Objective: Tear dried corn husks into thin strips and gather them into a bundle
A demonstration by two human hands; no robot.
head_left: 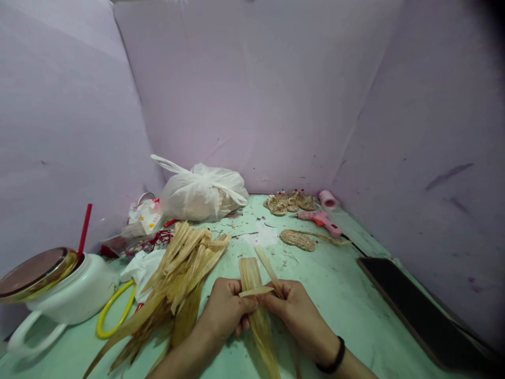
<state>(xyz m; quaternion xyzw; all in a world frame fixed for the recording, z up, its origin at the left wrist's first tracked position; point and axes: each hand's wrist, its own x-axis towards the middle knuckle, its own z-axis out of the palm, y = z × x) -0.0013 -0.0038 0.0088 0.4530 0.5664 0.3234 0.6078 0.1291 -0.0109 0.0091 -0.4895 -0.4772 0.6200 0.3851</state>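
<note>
Both my hands meet over the table front, working on a dried husk leaf. My left hand (229, 305) pinches the broad pale husk leaf (250, 271), which runs lengthwise between the hands toward me. In my right hand (290, 305) a narrow husk strip (268, 266) is gripped, its free end pointing up and away. A short strip end lies across the broad leaf where the thumbs come together. Beside my left forearm rests a loose pile of dried husk leaves (185, 268). Beyond my hands lies a coiled, braided oval sole (298, 239) with a loose tail.
A pink glue gun (321, 220), a pink spool (328, 200) and small woven pieces (280, 202) lie at the back right. On the right is a black phone-like slab (418, 310). A white plastic bag (201, 192), white mug (79, 289) and yellow ring-shaped handle (103, 316) stand leftward.
</note>
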